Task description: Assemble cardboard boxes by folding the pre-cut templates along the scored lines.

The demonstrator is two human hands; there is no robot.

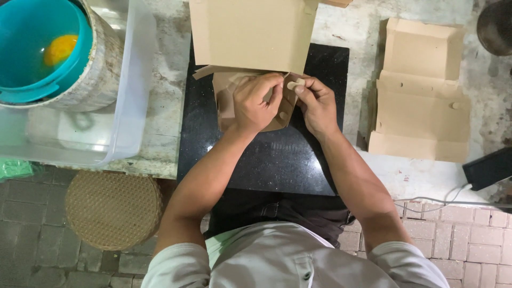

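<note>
A brown cardboard box (250,37) lies half folded on a black stone slab (277,154), its big lid panel standing open at the top. My left hand (257,102) presses on the box's front wall and side flap. My right hand (316,104) pinches a small rounded cardboard tab (294,84) at the box's right corner. Both hands meet over the front of the box and hide most of its lower part.
A stack of flat unfolded cardboard boxes (421,93) lies to the right on the pale concrete counter. At the left are a clear plastic tub (128,106) and a teal bowl (32,42) in a round pot. A woven stool (113,209) stands below.
</note>
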